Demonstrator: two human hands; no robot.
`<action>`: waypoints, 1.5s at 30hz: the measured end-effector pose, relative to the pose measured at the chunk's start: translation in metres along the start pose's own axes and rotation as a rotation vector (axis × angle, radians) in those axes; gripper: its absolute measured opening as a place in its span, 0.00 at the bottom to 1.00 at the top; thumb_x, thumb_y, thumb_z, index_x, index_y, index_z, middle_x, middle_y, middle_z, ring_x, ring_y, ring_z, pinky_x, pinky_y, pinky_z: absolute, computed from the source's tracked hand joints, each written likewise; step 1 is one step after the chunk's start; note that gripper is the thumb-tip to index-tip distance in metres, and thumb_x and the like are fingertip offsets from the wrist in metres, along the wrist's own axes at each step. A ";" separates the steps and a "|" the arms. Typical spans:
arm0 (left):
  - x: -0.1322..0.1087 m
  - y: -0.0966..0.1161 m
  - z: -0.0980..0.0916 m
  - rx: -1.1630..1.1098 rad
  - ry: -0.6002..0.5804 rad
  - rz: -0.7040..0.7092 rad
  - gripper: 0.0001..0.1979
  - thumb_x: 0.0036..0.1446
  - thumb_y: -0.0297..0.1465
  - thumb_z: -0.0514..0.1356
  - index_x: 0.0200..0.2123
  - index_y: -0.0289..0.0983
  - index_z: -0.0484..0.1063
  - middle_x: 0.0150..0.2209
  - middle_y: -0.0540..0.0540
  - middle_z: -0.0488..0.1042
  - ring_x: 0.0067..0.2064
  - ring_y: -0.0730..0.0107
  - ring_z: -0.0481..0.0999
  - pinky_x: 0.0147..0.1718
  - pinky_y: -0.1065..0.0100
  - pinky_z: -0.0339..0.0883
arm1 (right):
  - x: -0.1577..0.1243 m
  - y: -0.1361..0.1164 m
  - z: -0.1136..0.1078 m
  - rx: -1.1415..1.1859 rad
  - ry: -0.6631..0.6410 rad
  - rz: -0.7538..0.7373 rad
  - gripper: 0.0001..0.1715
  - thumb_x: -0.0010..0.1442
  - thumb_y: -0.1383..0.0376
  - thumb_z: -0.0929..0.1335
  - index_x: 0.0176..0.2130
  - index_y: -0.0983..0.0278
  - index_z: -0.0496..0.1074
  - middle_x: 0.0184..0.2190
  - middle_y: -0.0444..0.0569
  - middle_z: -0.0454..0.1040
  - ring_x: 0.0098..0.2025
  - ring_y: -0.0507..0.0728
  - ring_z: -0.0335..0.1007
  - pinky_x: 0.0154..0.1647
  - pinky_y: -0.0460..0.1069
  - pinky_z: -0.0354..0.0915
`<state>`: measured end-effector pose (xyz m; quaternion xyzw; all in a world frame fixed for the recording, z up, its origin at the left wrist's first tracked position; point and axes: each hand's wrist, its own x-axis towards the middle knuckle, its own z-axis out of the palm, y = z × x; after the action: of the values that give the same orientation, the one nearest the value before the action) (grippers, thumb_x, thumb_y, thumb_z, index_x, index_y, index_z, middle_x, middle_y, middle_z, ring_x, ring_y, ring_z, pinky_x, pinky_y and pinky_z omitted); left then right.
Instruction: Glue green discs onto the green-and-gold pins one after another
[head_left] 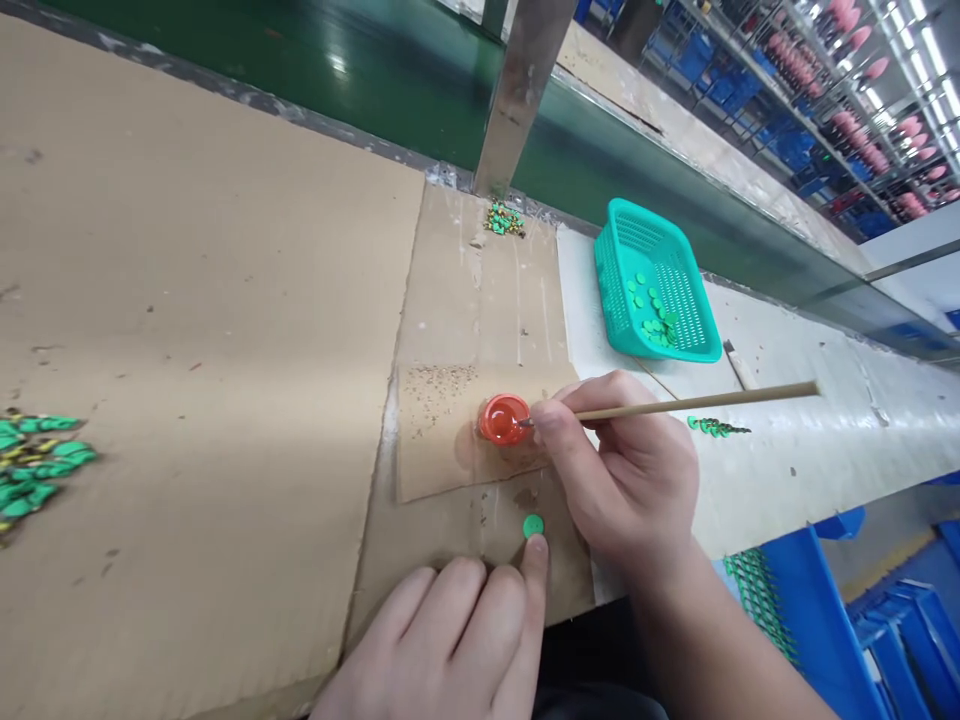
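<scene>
My right hand [634,480] is closed in a pinch on a thin wooden-handled paintbrush [705,402]. Its tip reaches the rim of a small orange-red pot [493,432] with glossy liquid inside; whether it dips in, I cannot tell. My left hand [457,640] lies lower, its index fingertip pressing the near edge of a small round green disc [533,524] against the cardboard. The other left fingers are curled, their tips hidden. Under the pot is a cardboard piece [431,475] speckled with small brown marks.
A turquoise basket [611,310] holding several green discs stands at back right. Green-and-gold pieces sit in a small pile [504,218] behind the pot and a blurred cluster [41,465] at far left. More green pieces [709,427] lie right of my hand. A metal post [517,100] rises behind.
</scene>
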<state>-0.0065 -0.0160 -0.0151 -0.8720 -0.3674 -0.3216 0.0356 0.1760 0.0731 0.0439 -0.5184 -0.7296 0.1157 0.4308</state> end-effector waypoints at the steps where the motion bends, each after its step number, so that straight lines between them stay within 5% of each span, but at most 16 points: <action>1: 0.000 0.000 0.000 0.012 0.001 0.004 0.18 0.70 0.22 0.66 0.61 0.28 0.83 0.34 0.50 0.71 0.37 0.63 0.71 0.37 0.54 0.63 | 0.000 0.001 0.001 -0.011 0.000 0.003 0.15 0.78 0.65 0.76 0.36 0.58 0.76 0.30 0.40 0.80 0.30 0.52 0.80 0.26 0.47 0.67; 13: 0.000 0.001 0.009 0.014 0.080 -0.022 0.18 0.71 0.20 0.62 0.60 0.26 0.83 0.33 0.51 0.68 0.35 0.64 0.68 0.33 0.53 0.59 | -0.002 0.001 0.003 -0.013 0.010 0.018 0.16 0.78 0.65 0.76 0.36 0.58 0.76 0.30 0.40 0.81 0.31 0.51 0.80 0.26 0.47 0.67; 29: -0.001 0.001 0.002 0.019 0.008 -0.003 0.19 0.70 0.22 0.65 0.62 0.27 0.83 0.35 0.50 0.72 0.37 0.63 0.72 0.34 0.54 0.62 | -0.004 -0.002 0.000 0.059 0.026 -0.005 0.12 0.77 0.68 0.77 0.39 0.58 0.78 0.31 0.40 0.81 0.32 0.53 0.81 0.30 0.48 0.73; 35: -0.003 -0.001 0.001 -0.045 -0.017 0.018 0.18 0.71 0.22 0.65 0.61 0.27 0.83 0.35 0.49 0.72 0.38 0.60 0.70 0.37 0.52 0.62 | -0.039 -0.007 -0.023 0.066 0.085 -0.087 0.09 0.77 0.72 0.73 0.46 0.58 0.77 0.32 0.44 0.82 0.29 0.56 0.79 0.29 0.52 0.77; 41: -0.006 -0.002 0.004 -0.139 0.027 0.024 0.08 0.74 0.22 0.62 0.40 0.34 0.81 0.36 0.46 0.74 0.39 0.57 0.69 0.37 0.50 0.59 | -0.078 -0.008 -0.030 0.057 0.025 -0.095 0.11 0.78 0.76 0.68 0.49 0.61 0.75 0.31 0.44 0.78 0.27 0.53 0.73 0.25 0.50 0.72; 45: -0.005 -0.001 0.004 -0.145 0.009 0.027 0.06 0.74 0.21 0.63 0.44 0.32 0.82 0.36 0.45 0.75 0.39 0.55 0.69 0.37 0.50 0.56 | -0.083 -0.007 -0.026 0.065 -0.001 -0.060 0.09 0.80 0.73 0.68 0.47 0.60 0.74 0.31 0.44 0.79 0.28 0.54 0.73 0.26 0.51 0.73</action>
<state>-0.0075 -0.0173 -0.0217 -0.8756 -0.3313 -0.3509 -0.0218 0.1984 -0.0082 0.0221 -0.4819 -0.7409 0.1267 0.4503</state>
